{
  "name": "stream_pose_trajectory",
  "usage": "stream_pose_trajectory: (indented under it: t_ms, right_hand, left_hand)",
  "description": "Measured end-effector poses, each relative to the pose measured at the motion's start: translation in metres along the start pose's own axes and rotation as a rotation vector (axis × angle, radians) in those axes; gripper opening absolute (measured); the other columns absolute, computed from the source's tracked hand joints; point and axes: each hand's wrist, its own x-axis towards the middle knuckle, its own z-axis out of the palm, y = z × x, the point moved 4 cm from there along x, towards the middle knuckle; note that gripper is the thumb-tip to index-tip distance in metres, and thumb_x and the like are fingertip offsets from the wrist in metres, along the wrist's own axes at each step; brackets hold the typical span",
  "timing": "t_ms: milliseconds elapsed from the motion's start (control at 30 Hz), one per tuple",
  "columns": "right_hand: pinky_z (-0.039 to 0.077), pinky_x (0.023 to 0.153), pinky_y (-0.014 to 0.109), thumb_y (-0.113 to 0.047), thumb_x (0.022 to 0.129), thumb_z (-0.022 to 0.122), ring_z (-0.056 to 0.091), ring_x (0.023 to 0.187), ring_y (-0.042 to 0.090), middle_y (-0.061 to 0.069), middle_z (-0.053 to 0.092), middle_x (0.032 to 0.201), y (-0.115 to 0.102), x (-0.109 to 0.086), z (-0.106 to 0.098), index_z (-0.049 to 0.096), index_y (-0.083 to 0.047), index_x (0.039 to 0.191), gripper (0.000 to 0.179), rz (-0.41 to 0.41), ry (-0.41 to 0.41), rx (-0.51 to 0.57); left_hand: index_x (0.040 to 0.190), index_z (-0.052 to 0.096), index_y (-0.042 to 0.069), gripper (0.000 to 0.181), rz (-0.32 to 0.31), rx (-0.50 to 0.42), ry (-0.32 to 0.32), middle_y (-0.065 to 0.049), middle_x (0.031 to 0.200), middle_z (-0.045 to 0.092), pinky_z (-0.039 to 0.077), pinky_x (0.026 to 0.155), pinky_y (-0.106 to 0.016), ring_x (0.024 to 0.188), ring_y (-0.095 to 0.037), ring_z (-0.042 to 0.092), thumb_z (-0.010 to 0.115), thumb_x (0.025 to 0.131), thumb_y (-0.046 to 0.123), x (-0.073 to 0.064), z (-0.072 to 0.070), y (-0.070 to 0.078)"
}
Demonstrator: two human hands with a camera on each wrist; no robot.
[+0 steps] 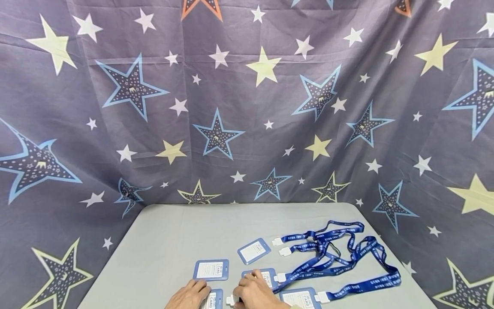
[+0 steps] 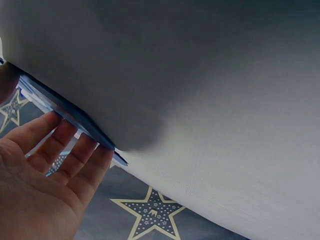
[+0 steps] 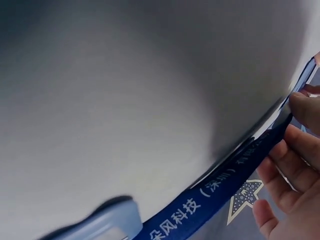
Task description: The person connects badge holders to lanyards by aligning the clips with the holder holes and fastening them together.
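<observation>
My left hand holds a blue-framed ID badge holder at the table's front. In the left wrist view, the fingers lie along one edge of the holder, with the thumb near its far end. My right hand pinches a blue lanyard with white lettering close to its white clip. That clip is beside the right edge of the held holder; whether they touch cannot be made out. Part of another badge holder is hidden behind the right hand.
Loose badge holders lie at the left, further back and front right. Several blue lanyards lie tangled on the grey table, their white clips pointing left. A star-printed curtain hangs behind.
</observation>
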Motion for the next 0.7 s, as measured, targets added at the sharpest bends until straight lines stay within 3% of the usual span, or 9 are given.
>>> stream_pose_trajectory:
  t_ms: [433,700]
  right_hand:
    - [0.036,0.079,0.023,-0.036,0.075,0.085,0.043,0.072,-0.002,-0.021,0.060,0.078,-0.0047,0.0061,0.0009,0.074,-0.029,0.079,0.014,0.005,-0.006,-0.079]
    - [0.035,0.078,0.024,-0.037,0.079,0.084,0.044,0.074,-0.001,-0.021,0.057,0.076,-0.0064,0.0100,0.0025,0.076,-0.029,0.081,0.012,0.025,-0.067,-0.072]
  left_hand:
    - [0.116,0.069,0.002,0.095,0.003,-0.003,0.005,-0.002,0.107,0.060,0.057,0.076,-0.039,0.093,-0.016,0.053,0.059,0.076,0.088,-0.0005,0.0003,-0.0001]
    - [0.117,0.069,0.001,0.095,0.007,-0.007,-0.004,-0.003,0.108,0.060,0.057,0.079,-0.040,0.095,-0.017,0.054,0.060,0.077,0.087,-0.0008,0.0000,-0.0009]
